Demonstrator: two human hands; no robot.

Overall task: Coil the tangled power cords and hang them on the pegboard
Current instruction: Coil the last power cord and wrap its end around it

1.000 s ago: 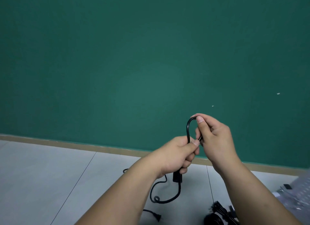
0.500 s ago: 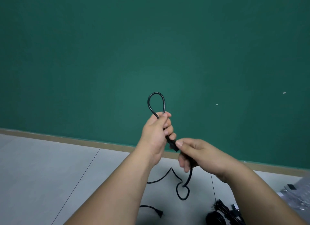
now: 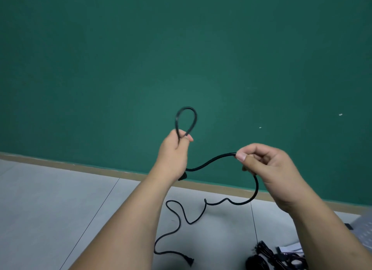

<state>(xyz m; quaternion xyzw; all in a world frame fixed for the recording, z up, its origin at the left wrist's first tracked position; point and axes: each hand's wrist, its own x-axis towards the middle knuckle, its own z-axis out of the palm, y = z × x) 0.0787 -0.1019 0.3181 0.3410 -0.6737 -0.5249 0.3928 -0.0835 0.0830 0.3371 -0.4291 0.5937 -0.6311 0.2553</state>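
A thin, smooth black power cord (image 3: 211, 162) formed a small teardrop loop above the left hand (image 3: 174, 151), which gripped it; the right hand (image 3: 267, 165) pinched the cord's span, its tail trailing over the grey tiled floor (image 3: 50, 199).

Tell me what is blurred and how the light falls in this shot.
Head view: the loop above the left hand is smeared and doubled by motion; the cord running to the right hand is sharper. Head view: the wall is brightest mid-frame and darkens toward the corners, with no glare.
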